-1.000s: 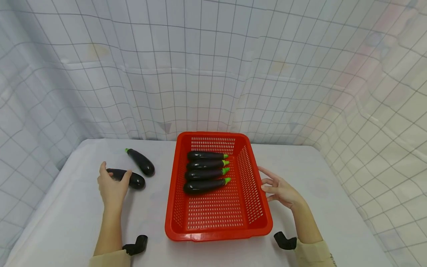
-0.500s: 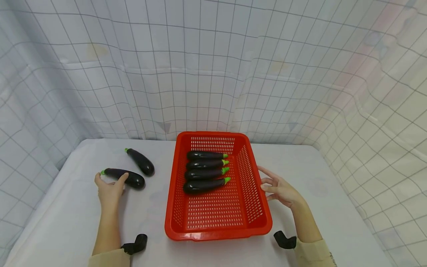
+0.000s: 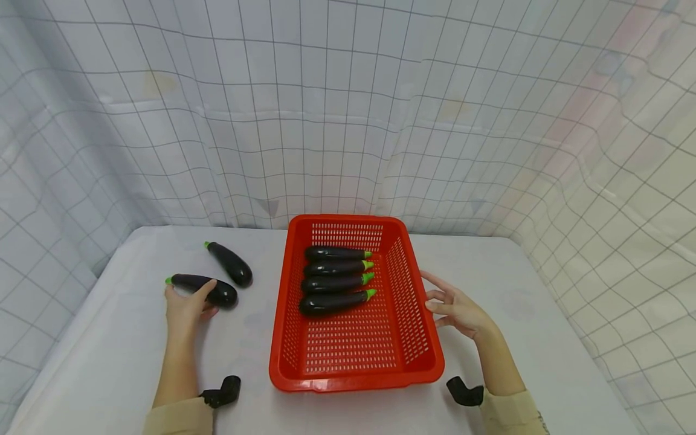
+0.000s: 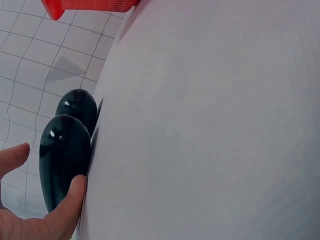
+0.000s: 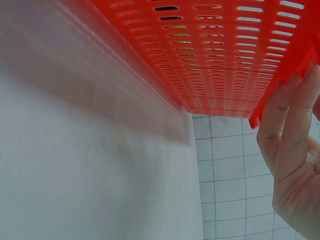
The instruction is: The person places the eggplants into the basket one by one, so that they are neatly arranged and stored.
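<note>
In the head view my left hand is at a dark purple eggplant lying on the table at left. In the left wrist view one finger lies low against the near eggplant; another stands a little apart from its upper side. A second eggplant lies just behind. My right hand touches the right side of a red plastic basket, fingers loosely bent with their tips at its rim. Several eggplants with green stem ends lie side by side in the basket's left and back part.
A white cloth covers the table. White curtains with a dark grid hang behind and at both sides. Black wrist mounts sit at both cuffs. The basket's front floor shows bare slotted mesh.
My left hand first drew back toward me from above the nearer eggplant, then came down to its near side, shifting slightly right. The right hand, basket and eggplants have not visibly moved.
</note>
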Motion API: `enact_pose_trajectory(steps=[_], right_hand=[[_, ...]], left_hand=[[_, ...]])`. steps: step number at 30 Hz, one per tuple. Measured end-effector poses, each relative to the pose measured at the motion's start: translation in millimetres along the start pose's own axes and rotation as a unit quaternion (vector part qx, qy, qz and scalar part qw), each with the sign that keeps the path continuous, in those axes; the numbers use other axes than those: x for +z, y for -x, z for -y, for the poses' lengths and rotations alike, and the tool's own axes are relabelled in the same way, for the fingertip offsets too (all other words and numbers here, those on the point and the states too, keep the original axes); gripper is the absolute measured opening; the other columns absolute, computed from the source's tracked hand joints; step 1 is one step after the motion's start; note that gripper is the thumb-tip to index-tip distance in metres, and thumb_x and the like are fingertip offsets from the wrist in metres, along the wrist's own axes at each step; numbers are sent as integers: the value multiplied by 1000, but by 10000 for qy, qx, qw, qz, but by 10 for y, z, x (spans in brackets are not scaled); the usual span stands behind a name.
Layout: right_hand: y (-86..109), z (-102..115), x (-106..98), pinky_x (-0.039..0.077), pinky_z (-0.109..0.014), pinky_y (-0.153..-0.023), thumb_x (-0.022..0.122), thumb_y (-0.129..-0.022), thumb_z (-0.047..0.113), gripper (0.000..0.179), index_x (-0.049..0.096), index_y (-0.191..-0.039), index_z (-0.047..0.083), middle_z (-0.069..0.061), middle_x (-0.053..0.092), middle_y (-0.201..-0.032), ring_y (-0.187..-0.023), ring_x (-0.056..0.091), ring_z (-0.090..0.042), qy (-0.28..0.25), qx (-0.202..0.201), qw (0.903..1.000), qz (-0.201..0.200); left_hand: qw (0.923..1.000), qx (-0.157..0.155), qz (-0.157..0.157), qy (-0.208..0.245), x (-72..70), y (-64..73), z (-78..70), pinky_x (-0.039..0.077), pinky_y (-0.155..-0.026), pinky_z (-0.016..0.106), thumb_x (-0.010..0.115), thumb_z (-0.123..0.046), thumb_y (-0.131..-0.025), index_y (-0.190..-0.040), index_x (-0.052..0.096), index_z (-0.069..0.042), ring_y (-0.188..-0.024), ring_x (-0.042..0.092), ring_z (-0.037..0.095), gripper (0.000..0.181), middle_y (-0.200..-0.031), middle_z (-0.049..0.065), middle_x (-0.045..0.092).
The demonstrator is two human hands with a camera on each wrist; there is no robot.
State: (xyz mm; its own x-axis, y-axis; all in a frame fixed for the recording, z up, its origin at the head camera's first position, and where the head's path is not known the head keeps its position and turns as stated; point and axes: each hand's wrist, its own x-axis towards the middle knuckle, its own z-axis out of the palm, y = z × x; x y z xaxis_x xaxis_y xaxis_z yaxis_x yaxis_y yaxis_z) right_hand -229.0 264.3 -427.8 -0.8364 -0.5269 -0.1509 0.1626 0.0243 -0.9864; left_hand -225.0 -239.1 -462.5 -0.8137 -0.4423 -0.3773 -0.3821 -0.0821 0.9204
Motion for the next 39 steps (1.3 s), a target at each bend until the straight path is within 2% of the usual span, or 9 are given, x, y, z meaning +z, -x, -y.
enact_pose_trajectory(steps=[4,14,18,24,32,35,38,39], right_hand=[[1,2,-1,54,-36,-64,53,-91,3,69,14,-147,12,-7,59,-102,-82,63,-18,3,18,10000,-23],[-3,-7,-5,54,-36,-63,52,-91,1,69,14,-147,11,-7,59,-100,-81,63,-17,-46,-27,10000,44],[0,-1,-1,54,-35,-63,52,-91,2,69,13,-147,11,-7,59,-100,-81,63,-17,-55,-27,10000,37],[2,1,1,54,-34,-63,53,-91,2,70,13,-147,12,-7,59,-100,-81,63,-17,-49,-15,10000,17],[2,-5,-5,54,-36,-63,52,-91,1,69,14,-147,11,-8,59,-101,-82,63,-18,-12,-44,10000,19],[0,-2,-3,54,-37,-64,52,-91,2,68,14,-147,11,-8,59,-101,-82,63,-18,12,-30,10000,-1],[-1,1,0,54,-38,-64,52,-91,2,68,15,-147,12,-8,59,-101,-83,63,-18,38,-13,10000,-25],[-2,1,0,54,-38,-64,52,-91,2,68,14,-147,12,-8,59,-102,-83,63,-18,42,-10,10000,-28]], left_hand=[[10000,-41,-28,-24,15,-18,6,54,-57,25,64,-33,-83,-144,-19,-17,-54,59,4,104,-145,28,13],[9998,37,-188,55,42,-48,20,53,-54,24,63,-29,-84,-146,-12,-14,-51,56,1,98,-143,26,19],[9997,-12,-156,161,47,-49,38,53,-56,24,62,-28,-85,-147,-10,-14,-52,56,2,96,-142,26,23],[9993,-87,-61,366,43,-51,43,53,-57,25,61,-27,-86,-147,-10,-16,-53,56,3,94,-143,25,19],[9987,-126,-38,502,49,-50,50,54,-58,25,58,-24,-88,-147,-11,-17,-55,56,4,91,-138,22,26],[9983,-106,-34,571,46,-40,47,54,-58,26,58,-23,-88,-147,-11,-19,-55,57,4,90,-129,21,34],[9970,-109,-50,769,37,-28,41,54,-57,25,58,-21,-88,-147,-9,-25,-54,57,5,90,-108,12,49],[9963,-107,-38,854,33,-27,39,53,-57,25,58,-21,-88,-147,-9,-26,-54,57,5,89,-100,8,51]])
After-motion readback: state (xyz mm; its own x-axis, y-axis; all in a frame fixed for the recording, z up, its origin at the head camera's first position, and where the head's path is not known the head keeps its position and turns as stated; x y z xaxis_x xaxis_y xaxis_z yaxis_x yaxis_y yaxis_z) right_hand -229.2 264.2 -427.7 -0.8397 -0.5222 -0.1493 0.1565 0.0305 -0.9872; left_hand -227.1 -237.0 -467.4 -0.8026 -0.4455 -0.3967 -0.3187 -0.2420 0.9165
